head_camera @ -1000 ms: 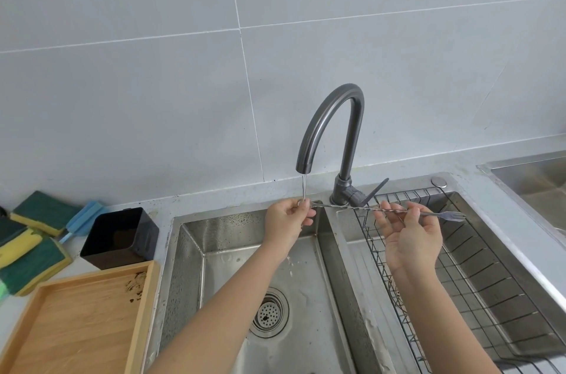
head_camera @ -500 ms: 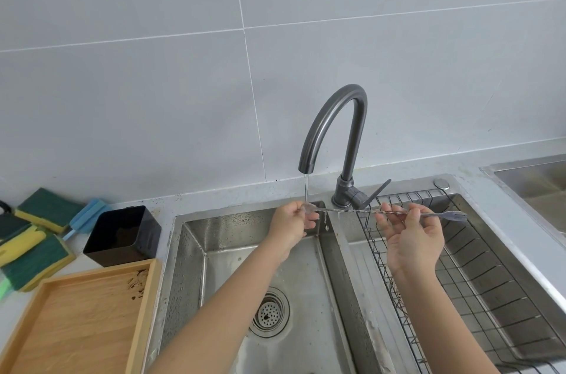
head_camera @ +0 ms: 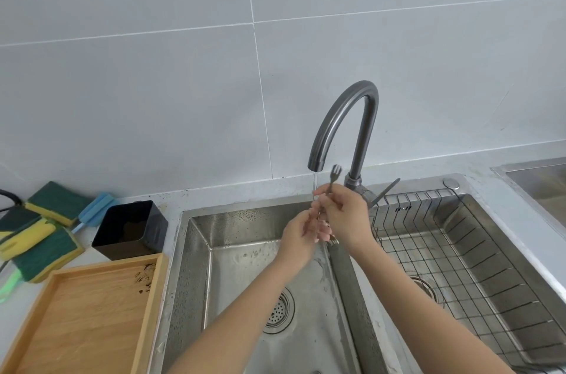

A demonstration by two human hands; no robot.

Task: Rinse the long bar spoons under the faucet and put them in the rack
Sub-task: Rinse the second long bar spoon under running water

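A long metal bar spoon [head_camera: 334, 175] with a small fork end stands almost upright under the grey faucet [head_camera: 343, 125]. Only its fork tip shows above my fingers. My right hand [head_camera: 346, 214] grips its shaft just right of the thin water stream. My left hand [head_camera: 301, 228] is at the lower part of the spoon, fingers blurred against it beneath the water. A wire rack [head_camera: 453, 254] sits in the right sink basin. No spoons show in the rack.
The left basin [head_camera: 232, 281] has a round drain strainer. A black square container [head_camera: 130, 228] and a wooden tray [head_camera: 79, 318] stand on the counter to the left, with several green-yellow sponges [head_camera: 39, 239] beyond. Another sink edge shows far right.
The spoon went from lying level between both hands to nearly upright, fork end up. My right hand moved left to the stream and my left hand dropped lower.
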